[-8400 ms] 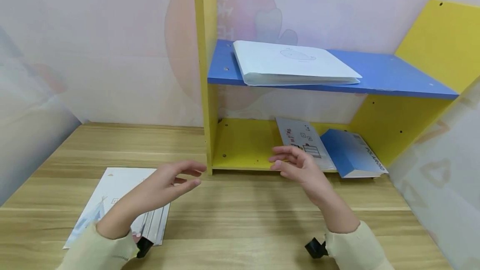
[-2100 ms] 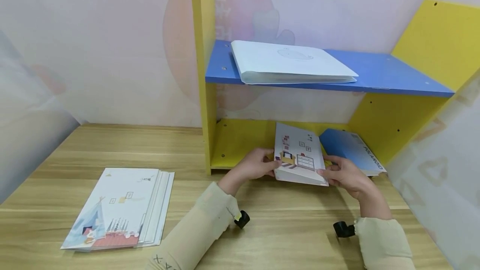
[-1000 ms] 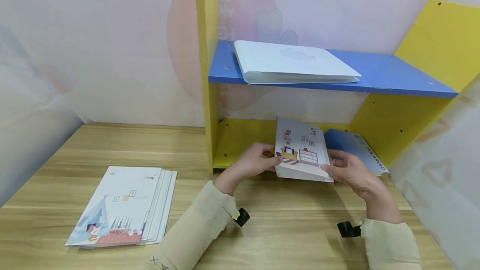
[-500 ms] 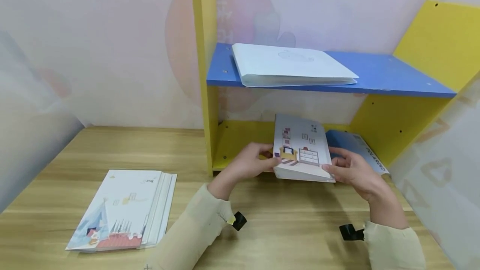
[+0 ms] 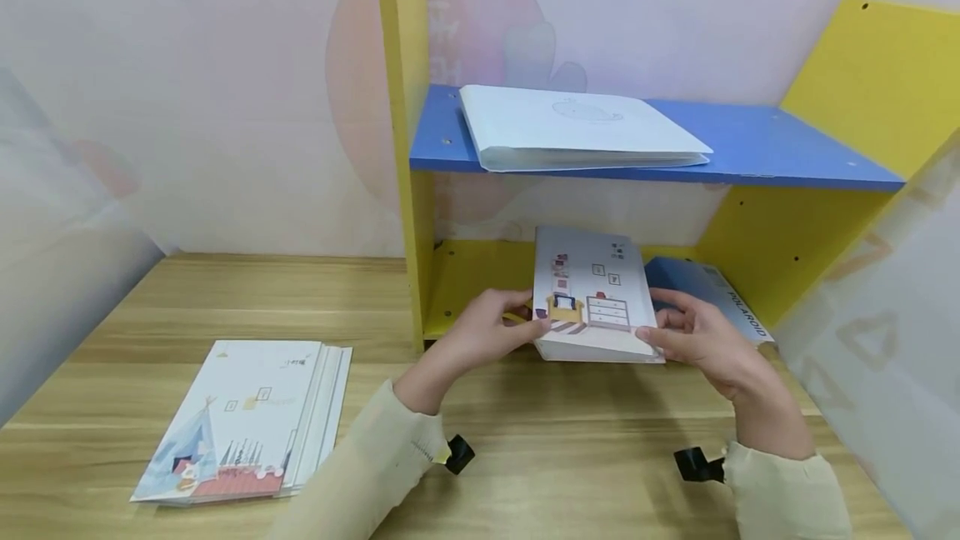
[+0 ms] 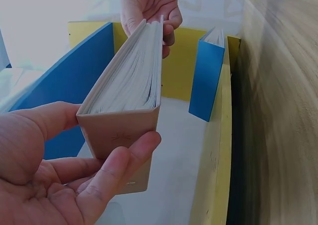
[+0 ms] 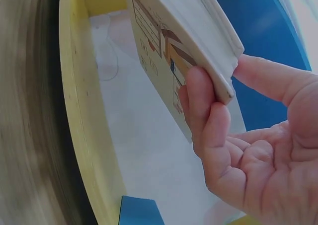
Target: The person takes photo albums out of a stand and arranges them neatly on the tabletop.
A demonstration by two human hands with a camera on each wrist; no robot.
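Note:
A white photo album with a drawn armchair and drawers on its cover is held slightly tilted over the front of the lower yellow shelf. My left hand pinches its left side, thumb on the cover. At the near right corner, my right hand grips it between thumb and fingers. In the left wrist view, the left thumb and fingers span the pale spine of the album, and its page edges show. The right wrist view has the right fingers against the illustrated cover. Beside it lies a blue POLAROID album.
A white album with a whale drawing lies on the blue upper shelf, slightly over its front edge. Several white albums lie stacked on the wooden table at left. Yellow side panels bound the shelf unit.
My hands came to the armchair album on the lower shelf, took hold of it and raised it. Over the last half second, it moved slightly left, away from the blue album.

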